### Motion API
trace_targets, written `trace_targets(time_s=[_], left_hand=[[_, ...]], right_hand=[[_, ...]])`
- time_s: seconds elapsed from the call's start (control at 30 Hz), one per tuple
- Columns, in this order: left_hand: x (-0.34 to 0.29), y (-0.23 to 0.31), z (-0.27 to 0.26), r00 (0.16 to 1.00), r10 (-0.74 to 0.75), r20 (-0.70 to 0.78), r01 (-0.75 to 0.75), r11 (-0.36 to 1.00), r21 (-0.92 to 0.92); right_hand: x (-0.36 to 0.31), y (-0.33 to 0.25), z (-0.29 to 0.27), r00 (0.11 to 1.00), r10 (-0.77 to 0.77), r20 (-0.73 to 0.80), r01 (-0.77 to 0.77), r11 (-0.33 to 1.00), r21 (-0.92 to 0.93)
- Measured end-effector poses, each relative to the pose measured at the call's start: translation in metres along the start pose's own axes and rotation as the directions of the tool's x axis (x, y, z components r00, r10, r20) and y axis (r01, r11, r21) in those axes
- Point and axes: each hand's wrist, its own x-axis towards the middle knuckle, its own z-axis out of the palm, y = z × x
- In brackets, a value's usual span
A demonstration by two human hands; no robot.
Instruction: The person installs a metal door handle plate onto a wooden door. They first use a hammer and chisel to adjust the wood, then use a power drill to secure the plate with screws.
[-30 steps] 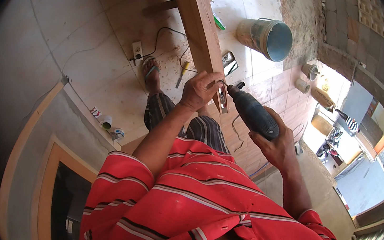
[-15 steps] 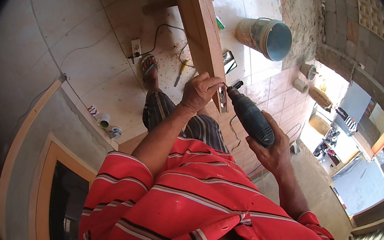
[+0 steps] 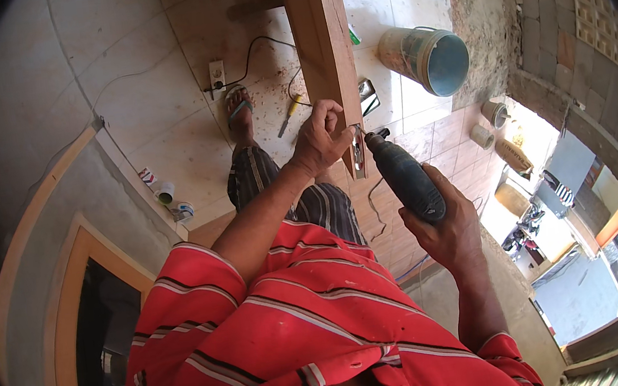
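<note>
A thick wooden panel [image 3: 323, 44], perhaps a door seen edge-on, stands upright in front of me. Set in its narrow edge near the close end is a slim metal plate [image 3: 358, 158]. My left hand [image 3: 318, 144] rests against the panel, its fingers loosely curled and apart from the thumb, whose tip touches the edge by the plate. Wrapped around a dark power drill [image 3: 405, 180] is my right hand [image 3: 448, 224]. The drill's front end points at the panel edge, close to my left thumb; its thin bit is hard to make out.
On the tiled floor lie a yellow-handled tool [image 3: 290, 114], a white socket block [image 3: 216, 75] with a black cord, and a small dark tray [image 3: 367, 97]. A large bucket [image 3: 424, 61] lies tipped to the right. A wood-framed pane [image 3: 107, 341] stands at left.
My left thumb and forefinger have parted from a pinch at the panel edge. My right hand has shifted slightly right with the drill, tilting it a little.
</note>
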Motion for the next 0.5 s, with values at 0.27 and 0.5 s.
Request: trace_targets(time_s=[0.27, 0.5], left_hand=[[0.075, 0.001, 0.003, 0.990, -0.095, -0.100, 0.106, 0.988, 0.109], [0.101, 0.010, -0.004, 0.944, -0.328, 0.022, 0.326, 0.943, 0.072]], right_hand=[[0.023, -0.020, -0.023, 0.993, 0.055, 0.108, -0.051, 0.998, -0.044], [0.062, -0.045, -0.055, 0.950, 0.157, 0.271, -0.109, 0.977, -0.182]])
